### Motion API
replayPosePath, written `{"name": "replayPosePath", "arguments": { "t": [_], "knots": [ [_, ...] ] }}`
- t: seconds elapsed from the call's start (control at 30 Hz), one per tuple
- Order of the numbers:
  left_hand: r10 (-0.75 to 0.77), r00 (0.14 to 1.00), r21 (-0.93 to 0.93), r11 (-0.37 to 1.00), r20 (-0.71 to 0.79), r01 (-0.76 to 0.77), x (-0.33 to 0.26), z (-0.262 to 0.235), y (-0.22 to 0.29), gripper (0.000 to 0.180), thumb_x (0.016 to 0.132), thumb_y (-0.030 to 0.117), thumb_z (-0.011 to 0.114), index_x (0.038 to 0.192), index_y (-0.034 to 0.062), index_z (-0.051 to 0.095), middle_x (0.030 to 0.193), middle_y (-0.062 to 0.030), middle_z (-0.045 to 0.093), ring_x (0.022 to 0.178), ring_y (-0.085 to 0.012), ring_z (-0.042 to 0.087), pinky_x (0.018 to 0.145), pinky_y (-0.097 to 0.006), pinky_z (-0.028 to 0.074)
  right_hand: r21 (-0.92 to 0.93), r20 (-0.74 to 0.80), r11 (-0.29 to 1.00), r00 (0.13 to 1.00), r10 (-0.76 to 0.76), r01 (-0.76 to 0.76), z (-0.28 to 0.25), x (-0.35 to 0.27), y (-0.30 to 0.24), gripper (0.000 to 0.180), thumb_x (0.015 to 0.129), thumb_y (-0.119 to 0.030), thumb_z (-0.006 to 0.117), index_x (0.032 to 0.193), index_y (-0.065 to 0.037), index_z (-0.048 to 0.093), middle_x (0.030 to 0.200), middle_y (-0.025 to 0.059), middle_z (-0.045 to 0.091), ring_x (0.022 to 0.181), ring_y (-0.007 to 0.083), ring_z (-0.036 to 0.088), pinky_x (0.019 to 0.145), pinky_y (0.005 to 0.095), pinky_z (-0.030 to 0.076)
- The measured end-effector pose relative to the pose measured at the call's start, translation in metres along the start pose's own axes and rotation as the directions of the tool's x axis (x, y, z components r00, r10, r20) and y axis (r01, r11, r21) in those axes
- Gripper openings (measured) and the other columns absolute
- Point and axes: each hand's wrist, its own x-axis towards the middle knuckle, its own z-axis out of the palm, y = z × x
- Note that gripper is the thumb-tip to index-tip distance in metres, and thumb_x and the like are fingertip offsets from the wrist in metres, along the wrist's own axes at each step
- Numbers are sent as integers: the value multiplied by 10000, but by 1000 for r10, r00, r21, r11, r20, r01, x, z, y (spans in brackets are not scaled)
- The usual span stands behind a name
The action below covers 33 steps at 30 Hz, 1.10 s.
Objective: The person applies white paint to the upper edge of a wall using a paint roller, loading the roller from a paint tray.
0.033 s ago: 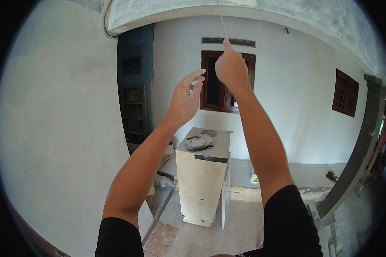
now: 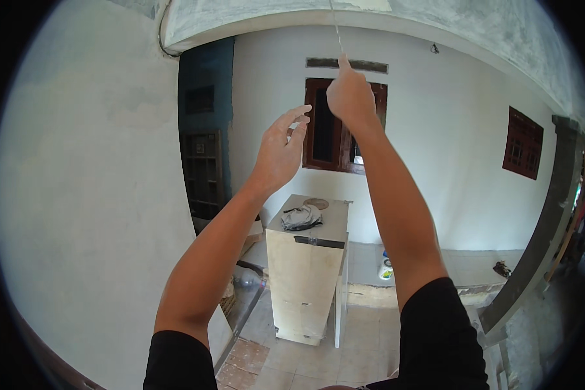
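The right hand [image 2: 353, 97] is raised, index finger extended upward to the lower visible end of a thin pale cord [image 2: 336, 25], which runs down from the upper edge of view; whether the hand grips it cannot be made out. The left hand [image 2: 279, 148], lower and apart from the cord, is open and empty, fingers loosely curved. Below stands a cream cabinet [image 2: 304, 279]; on its top, a crumpled grey cloth [image 2: 301, 218] lies near the left edge, a brown disc [image 2: 317, 203] near the far edge.

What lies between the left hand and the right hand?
In the head view, only air separates the left hand and right hand; the brown window shows behind the gap.
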Motion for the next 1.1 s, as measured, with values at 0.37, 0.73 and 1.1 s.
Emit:
{"name": "replayPosePath", "arguments": {
  "t": [0.37, 0.73, 1.1],
  "knots": [
    [24, 1000, 14, 1000, 11, -24, -2, -48, -14, 395, 1089, 173, 495, 1468, 111, 586, 1236, -129, 694, 956, -218, 640, 917, -365, 531, -73, 230, 986, 960, 162, -149, 22, -97, -53, 641, 972, -77, 551, 1562, 70, 348, 1022, 315, 717, 976, 429, 748, 853, 508, 605],
    [73, 997, -49, 996, 14, -72, -3, -66, -26, 380, 1089, 161, 501, 1454, 120, 598, 1266, -143, 675, 970, -226, 640, 893, -363, 532, -119, 16, 993, 1000, -4, 6, 37, -7, -80, 658, 944, -53, 560, 1542, 121, 346, 1018, 292, 734, 969, 440, 746, 838, 504, 609],
    [28, 999, -22, 999, 26, -27, 1, -90, -72, 373, 1090, 158, 501, 1446, 117, 607, 1230, -125, 676, 939, -205, 635, 876, -352, 537, -134, 82, 991, 997, -9, 20, 49, -14, -109, 639, 949, -46, 549, 1523, 149, 348, 968, 286, 739, 916, 431, 755, 841, 489, 615]
  ]
}}
